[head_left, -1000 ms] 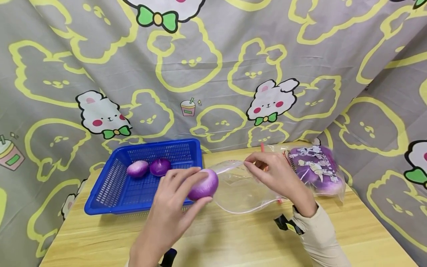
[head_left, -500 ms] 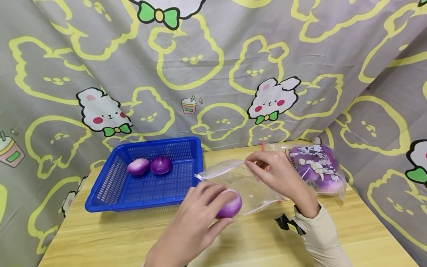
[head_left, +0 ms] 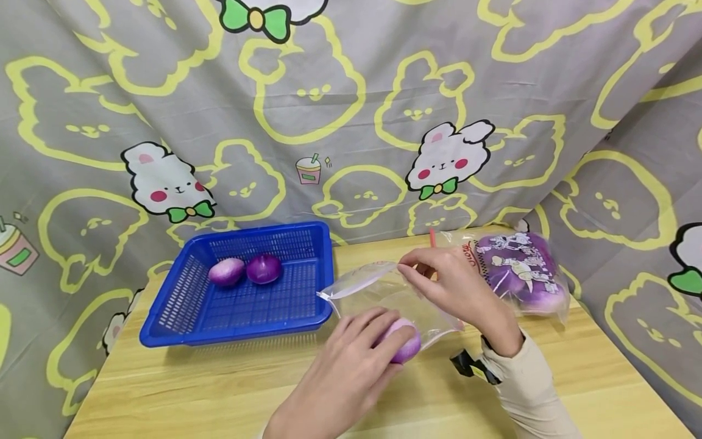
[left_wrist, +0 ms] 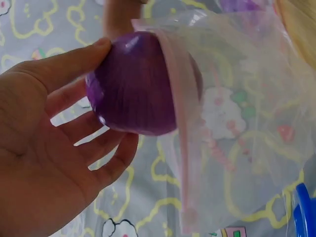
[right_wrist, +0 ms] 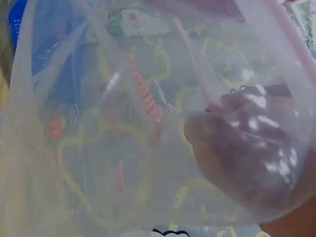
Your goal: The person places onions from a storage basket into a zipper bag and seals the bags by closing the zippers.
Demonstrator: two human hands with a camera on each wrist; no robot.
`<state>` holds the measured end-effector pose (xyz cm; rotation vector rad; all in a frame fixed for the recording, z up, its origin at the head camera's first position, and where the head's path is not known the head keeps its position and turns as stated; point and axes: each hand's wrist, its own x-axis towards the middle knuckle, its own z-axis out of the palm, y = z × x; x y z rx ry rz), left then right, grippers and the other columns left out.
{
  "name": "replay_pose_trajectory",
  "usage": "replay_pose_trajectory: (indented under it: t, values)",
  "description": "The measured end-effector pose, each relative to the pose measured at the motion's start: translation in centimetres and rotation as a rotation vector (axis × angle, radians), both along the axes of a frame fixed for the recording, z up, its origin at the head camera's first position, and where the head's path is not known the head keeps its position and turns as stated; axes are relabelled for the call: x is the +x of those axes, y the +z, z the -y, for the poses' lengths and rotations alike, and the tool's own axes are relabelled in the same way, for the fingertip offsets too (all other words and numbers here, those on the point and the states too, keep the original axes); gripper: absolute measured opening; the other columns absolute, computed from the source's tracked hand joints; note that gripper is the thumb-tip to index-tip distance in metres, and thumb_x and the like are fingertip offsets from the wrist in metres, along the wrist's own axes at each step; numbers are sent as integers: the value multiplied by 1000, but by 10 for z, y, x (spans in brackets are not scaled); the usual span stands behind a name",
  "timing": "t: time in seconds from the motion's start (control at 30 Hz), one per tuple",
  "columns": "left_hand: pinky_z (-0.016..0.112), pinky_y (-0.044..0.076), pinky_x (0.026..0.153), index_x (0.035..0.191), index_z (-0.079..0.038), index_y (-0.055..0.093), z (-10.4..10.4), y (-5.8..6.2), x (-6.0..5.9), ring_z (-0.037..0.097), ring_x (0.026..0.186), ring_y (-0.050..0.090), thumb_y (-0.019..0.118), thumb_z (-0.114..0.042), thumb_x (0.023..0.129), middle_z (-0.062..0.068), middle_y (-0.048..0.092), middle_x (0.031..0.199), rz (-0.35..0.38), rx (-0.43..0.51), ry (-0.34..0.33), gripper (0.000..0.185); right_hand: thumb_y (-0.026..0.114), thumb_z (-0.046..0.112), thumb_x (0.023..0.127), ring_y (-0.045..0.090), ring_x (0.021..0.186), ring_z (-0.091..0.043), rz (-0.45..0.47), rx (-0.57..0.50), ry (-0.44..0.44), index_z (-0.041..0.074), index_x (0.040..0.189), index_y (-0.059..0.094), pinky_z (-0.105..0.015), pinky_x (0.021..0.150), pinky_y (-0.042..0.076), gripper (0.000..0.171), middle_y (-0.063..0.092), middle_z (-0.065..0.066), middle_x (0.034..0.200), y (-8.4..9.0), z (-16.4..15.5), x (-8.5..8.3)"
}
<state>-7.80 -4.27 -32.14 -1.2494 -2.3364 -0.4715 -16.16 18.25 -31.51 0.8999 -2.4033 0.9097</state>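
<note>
Head view with both wrist views. A pale wooden table point(head_left: 181, 390) fills the lower field; a grey cloth point(head_left: 340, 103) printed with yellow rabbit outlines and white cartoon rabbits hangs behind it and folds round the 3 o'clock side. Left hand point(head_left: 351, 366), entering from 6 o'clock, has its fingers curled round a purple onion point(head_left: 404, 341) at the centre of the table; the left wrist view shows this onion point(left_wrist: 136, 84) cupped between thumb and fingers and lying part-way through the mouth of a clear bag point(left_wrist: 237, 123). Right hand point(head_left: 455, 286), just toward 1 o'clock of the onion, pinches the upper lip of the bag point(head_left: 367, 283) between thumb and fingertips, holding the mouth apart. In the right wrist view the bag point(right_wrist: 123, 128) covers the lens. At 9 o'clock of the hands stands a blue basket point(head_left: 175, 317) with two onions point(head_left: 245, 270) touching one another. At 2 o'clock lies a printed bag point(head_left: 521, 268) with purple contents
</note>
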Motion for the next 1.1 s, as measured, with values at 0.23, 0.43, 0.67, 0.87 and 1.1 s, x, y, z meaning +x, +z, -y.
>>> replay_pose_trajectory:
  t: [0.23,0.43,0.67,0.87,1.1]
  values:
    - [38,47,99,111,-20,60,0,-12,-6,23,116,57,72,-19,91,6,64,118,-2,-44,77,24,70,10,93,58,62,1,-21,4,-12,11,95,75,-22,58,51,6,69,6,76,3,-1,3]
    - [38,47,101,112,-19,59,0,-17,-8,23,115,58,72,-19,90,5,63,116,44,-102,108,25,71,7,92,61,65,-1,-39,-10,-20,9,95,75,-22,57,52,6,72,3,79,4,-5,3]
    - [42,45,105,134,-19,53,-1,-17,-8,28,127,51,76,-22,88,13,54,136,102,-151,167,51,71,7,91,60,62,-1,-49,-7,-16,8,95,76,-20,56,50,6,71,3,76,5,-6,2]
    - [41,44,106,128,-16,57,-1,-16,-7,27,124,52,77,-31,87,11,56,135,85,-182,161,48,72,7,90,61,62,-2,-74,-4,-22,7,94,76,-20,55,50,5,71,5,76,5,-6,2]
    - [34,45,95,99,-17,65,-3,-17,-3,16,97,61,70,-39,92,-4,67,97,-7,-217,102,24,71,9,91,58,59,-3,-50,7,-41,7,94,76,-23,54,49,6,70,4,75,6,-7,3]
